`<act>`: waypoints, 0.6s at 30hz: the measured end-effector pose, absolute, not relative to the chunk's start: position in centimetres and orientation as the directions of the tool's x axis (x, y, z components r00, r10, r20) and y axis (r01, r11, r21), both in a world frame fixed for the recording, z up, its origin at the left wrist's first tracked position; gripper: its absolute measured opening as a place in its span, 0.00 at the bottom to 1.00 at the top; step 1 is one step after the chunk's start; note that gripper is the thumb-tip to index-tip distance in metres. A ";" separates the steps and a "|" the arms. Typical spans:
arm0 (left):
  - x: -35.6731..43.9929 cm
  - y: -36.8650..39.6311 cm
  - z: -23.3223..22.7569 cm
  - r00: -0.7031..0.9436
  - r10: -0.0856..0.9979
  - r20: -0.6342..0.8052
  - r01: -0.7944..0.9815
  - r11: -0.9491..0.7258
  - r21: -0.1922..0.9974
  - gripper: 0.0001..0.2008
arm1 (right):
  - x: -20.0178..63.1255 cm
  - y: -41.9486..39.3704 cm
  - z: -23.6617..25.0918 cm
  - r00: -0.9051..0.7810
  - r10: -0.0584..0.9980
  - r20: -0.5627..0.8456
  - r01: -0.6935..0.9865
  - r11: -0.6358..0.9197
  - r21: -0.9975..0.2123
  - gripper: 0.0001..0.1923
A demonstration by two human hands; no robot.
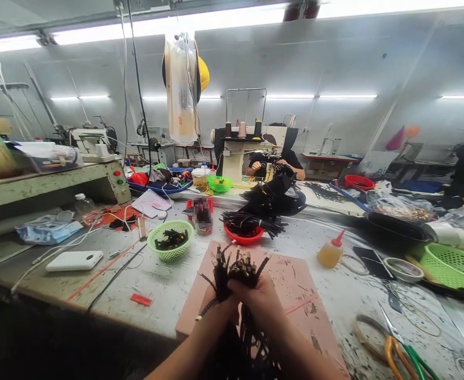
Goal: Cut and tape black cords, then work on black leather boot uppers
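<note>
A bundle of black cords [238, 272] with pale tips stands up between my two hands, above a pinkish board [299, 285]. My left hand [222, 306] is closed round the bundle's left side, its fingers mostly hidden by the cords. My right hand [261, 298] grips the right side, with the thumb pressed across the front. A few cords stick out to the left, and the long ends hang down between my forearms. Just beyond the board, a red bowl [244, 238] carries more black strips. A light green basket [152, 244] holds small black pieces.
On the right lie scissors [394, 335], tape rolls [404, 269] and a glue bottle [330, 250]. A white power bank [75, 260] and cables are at left. Beyond the table, a person [295, 161] sits at a sewing machine [232, 163]. A plastic bag [181, 95] hangs overhead.
</note>
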State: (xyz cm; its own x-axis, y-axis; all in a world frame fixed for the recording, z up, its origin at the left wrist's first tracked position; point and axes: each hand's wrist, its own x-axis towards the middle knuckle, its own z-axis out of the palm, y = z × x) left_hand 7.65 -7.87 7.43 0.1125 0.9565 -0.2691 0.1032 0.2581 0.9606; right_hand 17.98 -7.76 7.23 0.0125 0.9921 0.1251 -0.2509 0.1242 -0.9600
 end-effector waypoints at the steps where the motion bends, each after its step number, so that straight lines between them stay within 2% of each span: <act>1: 7.7 -7.9 7.2 0.098 0.956 -0.278 0.105 0.268 0.958 0.23 | 17.9 -7.7 7.0 0.021 0.993 0.113 -0.266 0.114 -0.957 0.12; 6: 7.7 -7.7 6.0 0.105 0.941 -0.322 0.068 0.316 0.946 0.23 | 17.6 -7.7 6.7 0.050 0.998 0.032 -0.349 0.048 -0.936 0.20; 8: 7.7 -7.5 5.8 0.137 0.949 -0.285 0.026 0.284 0.958 0.24 | 17.4 -7.8 7.0 0.076 0.997 0.014 -0.373 0.041 -0.927 0.21; 12: 7.8 -7.1 5.8 0.221 0.966 -0.136 -0.267 0.194 0.944 0.21 | 17.2 -8.1 7.2 0.059 0.998 -0.018 -0.388 0.006 -0.922 0.22; 14: 7.7 -6.9 5.8 0.234 0.959 -0.161 -0.344 0.237 0.909 0.19 | 17.3 -8.1 7.0 0.062 0.998 -0.013 -0.406 0.013 -0.914 0.21; 18: 7.3 -6.8 5.8 0.219 0.951 -0.216 -0.337 0.282 0.898 0.19 | 18.0 -7.8 6.7 0.137 0.991 -0.001 -0.409 0.056 -0.911 0.19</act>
